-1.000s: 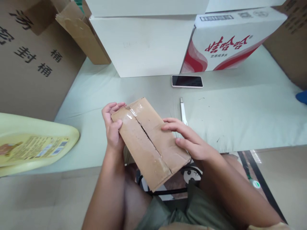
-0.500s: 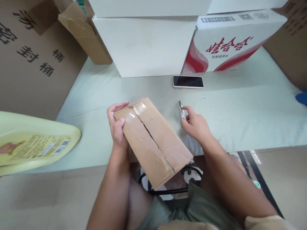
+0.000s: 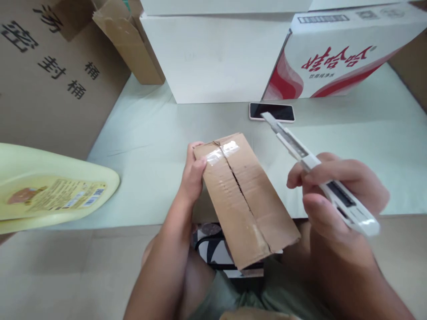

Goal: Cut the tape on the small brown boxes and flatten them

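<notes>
A small brown cardboard box [image 3: 245,198], taped along its centre seam, rests tilted over my lap and the near edge of the pale green mat [image 3: 150,146]. My left hand [image 3: 192,173] grips the box's far left corner, thumb on top. My right hand [image 3: 336,195] is closed round a white utility knife [image 3: 316,171], raised to the right of the box, its tip pointing up and left towards the phone. The knife does not touch the box.
A phone [image 3: 271,111] lies screen up on the mat. Behind it stand a white box [image 3: 216,58] and a red-and-white carton [image 3: 336,58]. A large brown carton [image 3: 50,75] stands at left, a yellow plastic container [image 3: 50,191] lies at near left.
My right hand left the box, reached to the knife lying on the mat, picked it up and lifted it towards me. The left hand kept hold of the box, which shifted slightly right.
</notes>
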### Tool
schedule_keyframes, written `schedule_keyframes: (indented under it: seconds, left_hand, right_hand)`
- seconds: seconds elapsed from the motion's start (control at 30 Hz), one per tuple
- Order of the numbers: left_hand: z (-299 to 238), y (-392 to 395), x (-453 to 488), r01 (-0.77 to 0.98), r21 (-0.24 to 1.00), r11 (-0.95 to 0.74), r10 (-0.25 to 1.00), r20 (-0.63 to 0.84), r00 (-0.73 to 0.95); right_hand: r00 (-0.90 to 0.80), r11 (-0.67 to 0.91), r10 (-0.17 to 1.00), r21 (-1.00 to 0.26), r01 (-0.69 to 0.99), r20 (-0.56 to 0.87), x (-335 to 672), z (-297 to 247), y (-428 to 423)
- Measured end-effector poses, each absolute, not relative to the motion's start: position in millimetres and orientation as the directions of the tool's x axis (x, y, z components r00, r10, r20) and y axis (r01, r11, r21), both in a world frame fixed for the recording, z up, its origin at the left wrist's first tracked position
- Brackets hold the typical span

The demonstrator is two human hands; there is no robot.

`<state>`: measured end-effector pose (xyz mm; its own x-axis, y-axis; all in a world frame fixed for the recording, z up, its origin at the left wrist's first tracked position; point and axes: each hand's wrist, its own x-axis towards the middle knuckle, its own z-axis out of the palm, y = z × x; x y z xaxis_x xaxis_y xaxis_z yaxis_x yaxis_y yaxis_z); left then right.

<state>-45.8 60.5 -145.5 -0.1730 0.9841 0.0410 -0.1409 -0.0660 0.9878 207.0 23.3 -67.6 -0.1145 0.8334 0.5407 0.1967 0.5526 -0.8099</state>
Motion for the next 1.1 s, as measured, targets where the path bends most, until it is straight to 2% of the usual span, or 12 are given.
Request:
schedule_keyframes:
  seconds: [0.07,0.17,0.37,0.73,0.9,1.1]
  left_hand:
    - [-147,60,-42,-0.134,0.99,-0.047,0.995,0.034,-0.094]
    - [-148,59,-39,-0.105,0.992,-0.063,0.996,0.056,-0.064]
    - [-147,55,-36,-0.092,0.994,-0.062,0.997,0.058,-0.045]
    - [-142,55,-33,-0.049,0.998,-0.041,0.995,0.036,-0.09]
    - [-142,55,-32,-0.037,0.998,-0.052,0.993,0.047,-0.109]
    - [-146,56,-31,-0.055,0.996,-0.063,0.996,0.06,-0.061]
  right_hand:
    - [-0.206,0.566,0.824,-0.784,0.254,0.528,206,-61,20]
    - [-0.311,0.512,0.853,-0.788,0.342,0.419,198,-53,17]
    - [-0.313,0.495,0.868,-0.729,0.473,0.386,187,-48,17]
    - [-0.326,0.565,0.825,-0.665,0.487,0.462,184,-52,22]
    - [-0.339,0.543,0.839,-0.677,0.496,0.425,185,-52,22]
    - [-0.255,0.566,0.823,-0.701,0.433,0.507,188,-61,20]
